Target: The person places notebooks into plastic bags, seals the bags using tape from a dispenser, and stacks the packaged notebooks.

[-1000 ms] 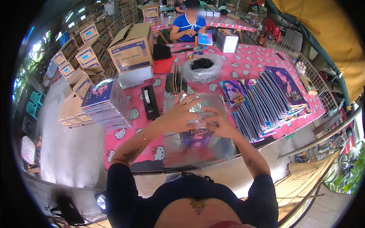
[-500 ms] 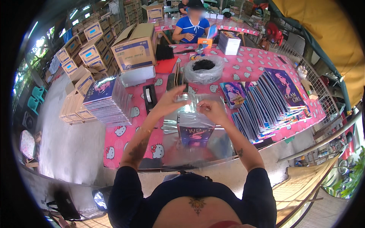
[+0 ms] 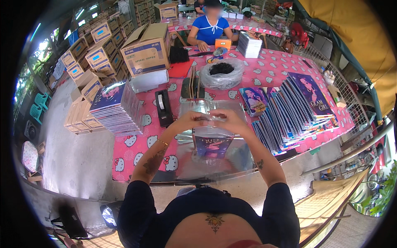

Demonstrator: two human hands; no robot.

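Note:
In front of me at the table's near edge stands a notebook stack (image 3: 212,148) with a purple cover, clear plastic film (image 3: 243,159) lying under and around it. My left hand (image 3: 188,121) is at the stack's far top edge, fingers closed on the film. Opposite it, close by, my right hand (image 3: 228,121) also has its fingers bent in on the film. Fingertips of both hands nearly meet over the stack and partly hide the film's edge. A black tape dispenser (image 3: 163,108) stands just left of my left hand.
Spiral notebooks (image 3: 285,113) lie fanned at right; a wrapped stack (image 3: 118,109) stands at left. Farther back are a plastic bag (image 3: 222,74) with black contents, a white roll (image 3: 149,80) and a large carton (image 3: 147,49). A co-worker in blue (image 3: 211,29) sits across the table.
My hands have come together and lower over the stack, from open left fingers to both closing on the film. The co-worker's hand has moved to the white stack of books.

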